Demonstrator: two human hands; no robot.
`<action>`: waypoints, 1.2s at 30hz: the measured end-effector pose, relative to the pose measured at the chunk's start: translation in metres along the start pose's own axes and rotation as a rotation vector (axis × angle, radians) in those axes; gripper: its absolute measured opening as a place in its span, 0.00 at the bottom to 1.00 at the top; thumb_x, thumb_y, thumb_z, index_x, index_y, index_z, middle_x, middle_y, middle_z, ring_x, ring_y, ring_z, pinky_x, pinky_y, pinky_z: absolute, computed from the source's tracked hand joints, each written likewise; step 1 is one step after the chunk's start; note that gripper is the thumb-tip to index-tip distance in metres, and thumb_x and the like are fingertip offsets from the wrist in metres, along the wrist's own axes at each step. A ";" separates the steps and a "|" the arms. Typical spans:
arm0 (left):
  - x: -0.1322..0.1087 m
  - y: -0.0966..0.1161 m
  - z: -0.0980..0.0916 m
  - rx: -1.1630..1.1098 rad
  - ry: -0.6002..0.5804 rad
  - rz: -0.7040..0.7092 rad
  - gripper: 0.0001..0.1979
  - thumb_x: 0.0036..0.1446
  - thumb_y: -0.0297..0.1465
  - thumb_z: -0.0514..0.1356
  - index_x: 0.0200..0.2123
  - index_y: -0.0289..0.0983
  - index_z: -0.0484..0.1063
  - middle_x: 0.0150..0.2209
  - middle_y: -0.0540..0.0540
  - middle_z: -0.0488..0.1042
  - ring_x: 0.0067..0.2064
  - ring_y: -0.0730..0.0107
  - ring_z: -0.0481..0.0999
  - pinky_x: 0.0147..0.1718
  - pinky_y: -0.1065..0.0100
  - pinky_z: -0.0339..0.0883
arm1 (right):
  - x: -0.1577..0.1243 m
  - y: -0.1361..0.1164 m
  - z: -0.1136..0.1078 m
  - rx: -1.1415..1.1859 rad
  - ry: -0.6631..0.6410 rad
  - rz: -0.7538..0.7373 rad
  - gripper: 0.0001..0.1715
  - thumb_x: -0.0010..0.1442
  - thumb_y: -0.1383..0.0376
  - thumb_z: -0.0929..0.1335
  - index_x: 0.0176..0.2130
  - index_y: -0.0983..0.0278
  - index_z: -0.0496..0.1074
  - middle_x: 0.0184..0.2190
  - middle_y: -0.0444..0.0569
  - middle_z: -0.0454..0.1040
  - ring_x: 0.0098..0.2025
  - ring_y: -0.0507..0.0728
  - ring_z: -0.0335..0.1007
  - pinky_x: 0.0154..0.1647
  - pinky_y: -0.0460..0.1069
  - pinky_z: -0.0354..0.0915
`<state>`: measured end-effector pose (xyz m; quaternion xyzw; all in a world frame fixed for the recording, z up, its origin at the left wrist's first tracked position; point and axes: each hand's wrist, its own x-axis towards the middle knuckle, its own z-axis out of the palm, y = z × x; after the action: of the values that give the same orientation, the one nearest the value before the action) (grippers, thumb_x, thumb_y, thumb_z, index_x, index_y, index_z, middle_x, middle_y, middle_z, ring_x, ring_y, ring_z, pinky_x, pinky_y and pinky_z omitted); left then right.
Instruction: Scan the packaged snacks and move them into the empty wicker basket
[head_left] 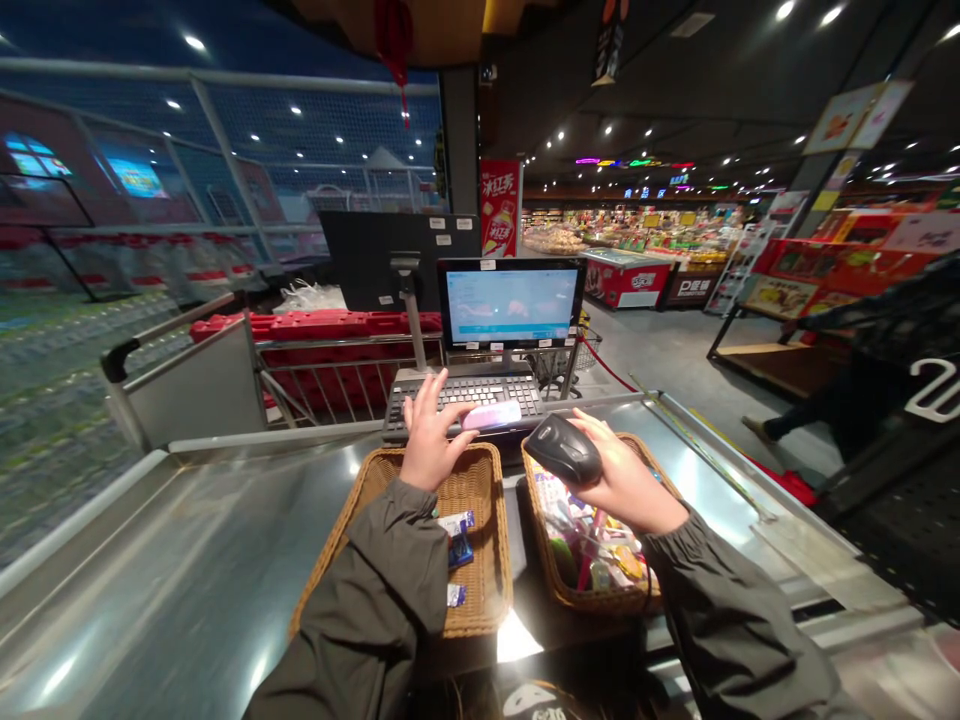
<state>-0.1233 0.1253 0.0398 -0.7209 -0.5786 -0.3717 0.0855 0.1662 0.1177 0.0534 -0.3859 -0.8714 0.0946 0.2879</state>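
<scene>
We are gripping a black scanner [562, 448] in our right hand [626, 487] while our left hand [429, 445], fingers spread wide, is touching a pink packet [493, 415] over the keyboard [491, 390].

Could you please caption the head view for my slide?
Left hand holds pink packet over keyboard; right hand grips black scanner.

Right hand [628, 485] grips a black scanner [562, 448] above the right wicker basket [592, 600], which is full of small packets. Left hand [431, 440] is over the left basket's [352, 505] far rim with its fingers [429, 392] spread at the keyboard [487, 390]. A pink packet [491, 415] sits at its thumb, grip unclear; the monitor [510, 303] is lit behind.
</scene>
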 end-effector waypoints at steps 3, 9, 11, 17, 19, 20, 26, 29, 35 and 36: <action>0.000 0.000 0.000 0.011 -0.002 0.003 0.13 0.57 0.35 0.62 0.47 0.45 0.76 0.71 0.43 0.50 0.72 0.49 0.45 0.65 0.37 0.38 | -0.001 0.001 0.001 -0.005 0.001 -0.001 0.39 0.49 0.68 0.69 0.61 0.59 0.64 0.60 0.55 0.68 0.69 0.72 0.51 0.66 0.73 0.51; 0.000 0.000 0.001 0.024 -0.008 0.003 0.13 0.57 0.35 0.62 0.47 0.45 0.75 0.71 0.43 0.50 0.72 0.49 0.45 0.65 0.36 0.38 | -0.003 0.001 0.001 0.002 0.005 -0.010 0.38 0.49 0.68 0.69 0.60 0.57 0.64 0.60 0.54 0.68 0.69 0.71 0.52 0.66 0.72 0.52; -0.001 -0.001 0.001 0.025 -0.011 0.000 0.13 0.57 0.34 0.62 0.47 0.45 0.75 0.71 0.42 0.50 0.72 0.49 0.45 0.65 0.36 0.38 | -0.003 0.002 0.001 0.005 0.007 -0.015 0.37 0.49 0.68 0.69 0.59 0.57 0.65 0.60 0.53 0.68 0.69 0.71 0.52 0.66 0.73 0.52; -0.003 -0.002 0.001 0.030 -0.015 -0.007 0.13 0.58 0.35 0.62 0.47 0.45 0.75 0.71 0.42 0.50 0.72 0.50 0.45 0.65 0.35 0.39 | -0.002 0.005 0.002 -0.011 -0.006 -0.037 0.34 0.50 0.68 0.69 0.57 0.58 0.67 0.60 0.54 0.67 0.69 0.71 0.51 0.67 0.73 0.50; -0.005 -0.004 0.002 0.033 -0.015 -0.006 0.13 0.57 0.34 0.62 0.46 0.45 0.75 0.71 0.42 0.50 0.72 0.49 0.45 0.64 0.36 0.39 | -0.001 0.005 0.003 -0.012 -0.011 -0.037 0.33 0.50 0.68 0.69 0.57 0.58 0.67 0.60 0.54 0.67 0.69 0.71 0.51 0.67 0.73 0.50; -0.006 -0.005 0.002 0.037 -0.015 -0.007 0.13 0.57 0.34 0.62 0.46 0.45 0.75 0.71 0.42 0.50 0.72 0.49 0.45 0.64 0.36 0.39 | -0.001 0.005 0.003 -0.010 -0.013 -0.034 0.33 0.50 0.68 0.69 0.56 0.58 0.67 0.60 0.54 0.67 0.69 0.71 0.51 0.67 0.73 0.50; -0.015 -0.018 0.004 0.069 -0.044 -0.033 0.13 0.57 0.35 0.63 0.46 0.45 0.75 0.71 0.42 0.50 0.72 0.49 0.45 0.64 0.36 0.40 | 0.000 0.000 0.008 0.007 -0.025 -0.005 0.31 0.50 0.67 0.69 0.55 0.58 0.68 0.60 0.54 0.67 0.69 0.71 0.50 0.67 0.73 0.48; -0.021 -0.025 0.005 0.078 -0.062 -0.046 0.13 0.57 0.35 0.63 0.46 0.44 0.75 0.70 0.41 0.51 0.71 0.49 0.46 0.64 0.35 0.40 | 0.001 -0.003 0.010 0.018 -0.034 -0.002 0.30 0.51 0.67 0.69 0.55 0.59 0.69 0.60 0.54 0.67 0.70 0.71 0.49 0.67 0.73 0.48; -0.032 -0.040 0.005 0.079 -0.088 -0.088 0.13 0.56 0.34 0.65 0.45 0.44 0.76 0.70 0.41 0.52 0.71 0.49 0.46 0.64 0.35 0.40 | 0.007 -0.008 0.016 0.020 -0.060 -0.008 0.29 0.52 0.66 0.69 0.55 0.60 0.70 0.61 0.55 0.67 0.69 0.71 0.50 0.67 0.73 0.47; -0.034 -0.042 0.006 0.081 -0.092 -0.094 0.13 0.55 0.33 0.65 0.45 0.44 0.76 0.70 0.41 0.52 0.71 0.49 0.46 0.64 0.35 0.39 | 0.008 -0.009 0.017 0.019 -0.065 -0.007 0.29 0.52 0.66 0.69 0.55 0.60 0.70 0.61 0.54 0.67 0.69 0.71 0.50 0.67 0.73 0.48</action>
<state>-0.1607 0.1158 0.0012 -0.7053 -0.6298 -0.3179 0.0702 0.1466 0.1187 0.0462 -0.3766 -0.8808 0.1142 0.2634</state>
